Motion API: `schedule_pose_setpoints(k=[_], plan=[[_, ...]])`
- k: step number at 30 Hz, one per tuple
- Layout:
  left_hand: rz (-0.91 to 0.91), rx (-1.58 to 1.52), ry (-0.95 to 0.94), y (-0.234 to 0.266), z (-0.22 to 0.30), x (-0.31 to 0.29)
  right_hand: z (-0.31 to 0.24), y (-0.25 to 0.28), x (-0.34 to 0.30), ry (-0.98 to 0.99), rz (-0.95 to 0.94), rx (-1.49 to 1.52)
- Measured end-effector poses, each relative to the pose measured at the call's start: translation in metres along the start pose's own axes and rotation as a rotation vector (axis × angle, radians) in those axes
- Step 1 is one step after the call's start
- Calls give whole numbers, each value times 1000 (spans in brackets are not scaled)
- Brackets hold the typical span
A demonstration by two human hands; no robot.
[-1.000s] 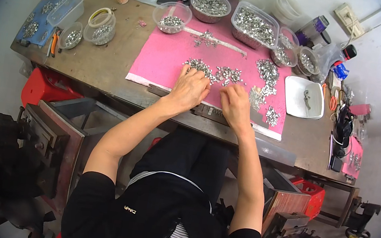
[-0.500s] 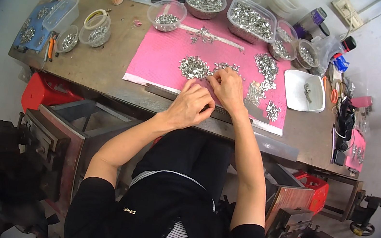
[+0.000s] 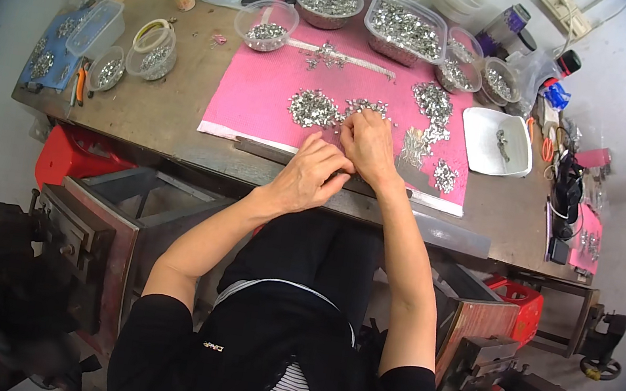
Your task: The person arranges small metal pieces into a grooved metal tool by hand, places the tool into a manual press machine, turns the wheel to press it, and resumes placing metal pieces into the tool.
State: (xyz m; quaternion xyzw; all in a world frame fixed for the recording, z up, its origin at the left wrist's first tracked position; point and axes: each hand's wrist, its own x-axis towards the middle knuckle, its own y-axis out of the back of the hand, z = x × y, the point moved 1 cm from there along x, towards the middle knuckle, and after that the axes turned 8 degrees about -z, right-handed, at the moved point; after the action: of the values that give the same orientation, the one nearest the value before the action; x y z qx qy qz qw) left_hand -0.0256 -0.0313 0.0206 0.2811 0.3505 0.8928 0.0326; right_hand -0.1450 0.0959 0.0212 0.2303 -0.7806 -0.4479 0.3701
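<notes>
My left hand (image 3: 310, 173) is curled over a dark metal bar (image 3: 257, 149) along the table's front edge. Close beside it, my right hand (image 3: 369, 146) has its fingers bent inward and pressed together. The hands nearly touch; anything between the fingertips is hidden. Just beyond the fingers lies a pile of small shiny metal pieces (image 3: 314, 108) on the pink mat (image 3: 252, 87). A smaller heap (image 3: 363, 106) is partly covered by my right hand. Thin metal strips (image 3: 416, 147) lie right of that hand, near another small pile (image 3: 444, 176).
Tubs of metal pieces, such as a rectangular tub (image 3: 408, 29) and a round one (image 3: 329, 2), line the back. A white tray (image 3: 486, 157) holding a small chain-like piece stands right. Orange-handled pliers (image 3: 80, 85) lie left. Red stools (image 3: 66, 161) and vises (image 3: 71, 234) are below.
My right hand's fingers have drawn in from the metal pile toward my left hand. The whole view has shifted slightly; my left hand stays over the bar.
</notes>
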Motion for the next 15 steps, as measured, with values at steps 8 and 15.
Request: schedule_pose_setpoints(k=[8, 15], plan=[[52, 118, 11, -6, 1, -2, -17, 41, -63, -118, -22, 414], [130, -6, 72, 5, 4, 4, -28, 33, -84, 65, 37, 150]])
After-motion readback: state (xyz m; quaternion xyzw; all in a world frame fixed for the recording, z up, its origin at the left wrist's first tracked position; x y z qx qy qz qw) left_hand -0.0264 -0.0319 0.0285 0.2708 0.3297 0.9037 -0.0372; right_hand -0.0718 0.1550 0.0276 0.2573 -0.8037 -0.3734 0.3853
